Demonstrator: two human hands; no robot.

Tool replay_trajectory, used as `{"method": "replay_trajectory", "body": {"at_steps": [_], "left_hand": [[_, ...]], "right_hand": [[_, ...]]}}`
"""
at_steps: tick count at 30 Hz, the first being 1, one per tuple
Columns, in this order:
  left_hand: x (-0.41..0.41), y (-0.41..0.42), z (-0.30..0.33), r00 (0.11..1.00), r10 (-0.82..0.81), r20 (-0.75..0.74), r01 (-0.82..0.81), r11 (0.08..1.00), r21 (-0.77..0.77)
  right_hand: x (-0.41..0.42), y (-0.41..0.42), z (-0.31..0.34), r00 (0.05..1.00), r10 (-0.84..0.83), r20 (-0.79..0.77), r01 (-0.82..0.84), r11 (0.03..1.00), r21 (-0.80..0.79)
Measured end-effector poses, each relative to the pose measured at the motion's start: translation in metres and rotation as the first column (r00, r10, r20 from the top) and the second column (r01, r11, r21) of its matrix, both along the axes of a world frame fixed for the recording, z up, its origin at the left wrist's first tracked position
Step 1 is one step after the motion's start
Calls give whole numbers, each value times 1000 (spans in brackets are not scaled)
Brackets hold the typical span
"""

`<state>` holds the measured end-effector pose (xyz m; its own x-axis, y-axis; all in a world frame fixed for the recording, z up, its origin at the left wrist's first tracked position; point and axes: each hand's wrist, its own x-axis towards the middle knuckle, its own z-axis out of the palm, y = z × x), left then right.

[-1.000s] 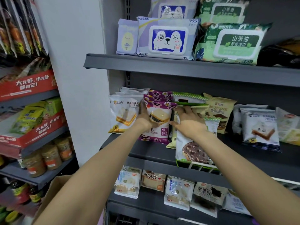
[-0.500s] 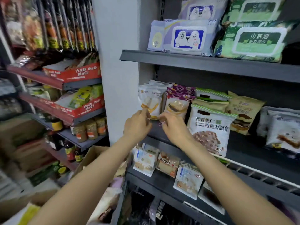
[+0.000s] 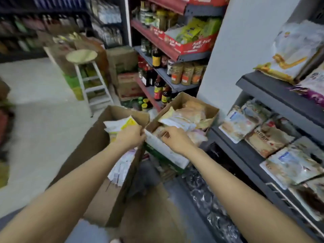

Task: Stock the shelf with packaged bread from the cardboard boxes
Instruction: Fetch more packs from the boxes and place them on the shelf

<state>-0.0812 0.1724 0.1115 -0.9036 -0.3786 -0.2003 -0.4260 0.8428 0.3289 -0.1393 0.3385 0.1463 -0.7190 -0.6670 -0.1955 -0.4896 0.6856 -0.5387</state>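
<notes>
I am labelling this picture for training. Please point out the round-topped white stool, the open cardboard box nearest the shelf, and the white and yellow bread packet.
Round-topped white stool (image 3: pixel 81 55), head view, seat top.
Open cardboard box nearest the shelf (image 3: pixel 213 111), head view, right wall.
White and yellow bread packet (image 3: pixel 121 124), head view, front face.

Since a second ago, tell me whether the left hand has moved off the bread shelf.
Yes. The left hand has dropped down and left, away from the bread shelf, to the left cardboard box, its fingers on a yellow-and-white packet.
</notes>
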Motion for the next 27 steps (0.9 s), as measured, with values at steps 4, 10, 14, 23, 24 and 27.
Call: {"method": "replay_trajectory", "body": {"at_steps": [4,10,14,23,24,27], "left_hand": [[46,-78,-53,977,174,124,-184,981,70],[56,-169,-126,944,196,264,-233,965,116],[39,-198,-184,933,72,353,-118,987,109],[50,-195,-324,794,-153,589,191,982,-3],[52,-193,-336,801,-140,583,190,981,-26],[53,-186,-348,909,-40,416,150,960,-235]], "right_hand": [[27,-77,-52,994,20,112,-23,999,22],[36,-175,-128,980,-67,187,42,990,133],[33,-223,-189,979,-60,193,-6,945,328],[28,-244,-303,975,-24,220,-153,647,747],[26,-245,-304,977,-11,214,-158,638,754],[22,-247,-303,971,20,237,-191,661,726]]}}
